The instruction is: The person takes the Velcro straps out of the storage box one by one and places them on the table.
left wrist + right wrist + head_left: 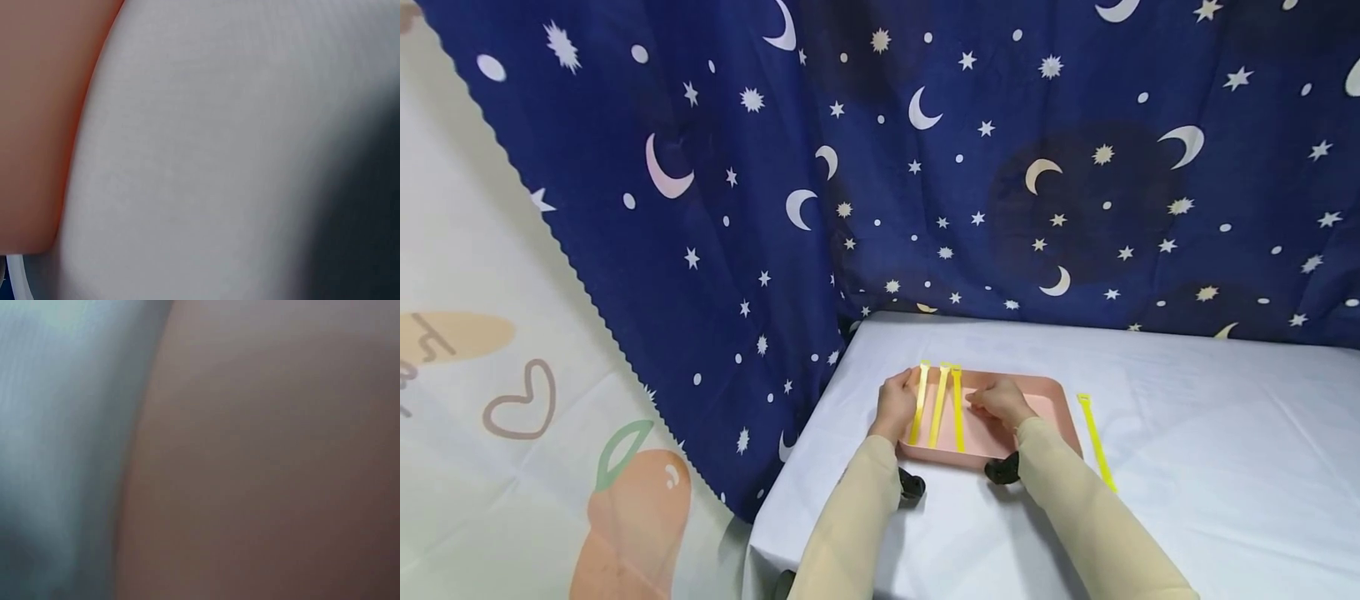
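Three yellow straps with slotted heads lie side by side across the left part of a pink tray (1015, 442): a left strap (918, 404), a middle strap (938, 406) and a right strap (958, 408). At the tray's left rim my left hand (897, 406) holds the edge, beside the left strap. My right hand (1002, 402) is over the tray, fingers loosely bent and fingertips just right of the right strap, nothing visible in them. The left wrist view shows the tray's outer wall (37, 125); the right wrist view is mostly blurred pink tray surface (262, 462).
Another yellow strap (1097, 442) lies on the white tablecloth (1225, 467), right of the tray. Behind the table hangs a dark blue curtain (1075, 208) with moons and stars. A pale printed cloth (550, 500) hangs at the left.
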